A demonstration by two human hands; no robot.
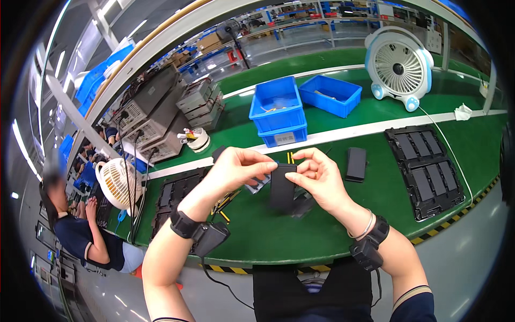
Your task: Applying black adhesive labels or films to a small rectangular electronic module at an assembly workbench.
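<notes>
A flat black rectangular piece [282, 189] hangs upright between my hands over the green workbench. My left hand [248, 167] pinches its upper left corner between thumb and fingertips. At its upper right corner, my right hand [322, 177] pinches with thumb and index finger. Short yellow strips [291, 157] show just behind the piece, close to my right fingertips; I cannot tell what they are attached to. Below it lies something dark and see-through, like film [303, 206]. Several black-and-yellow strips [226, 203] lie beneath my left wrist, partly hidden by it.
Right of my hands lies another black block [356, 165], then a black tray [424, 177] with flat pieces. Another tray [170, 198] lies left. Blue bins [279, 126], a white-blue fan [398, 70] and grey power units [155, 107] stand behind. A co-worker [88, 236] sits far left.
</notes>
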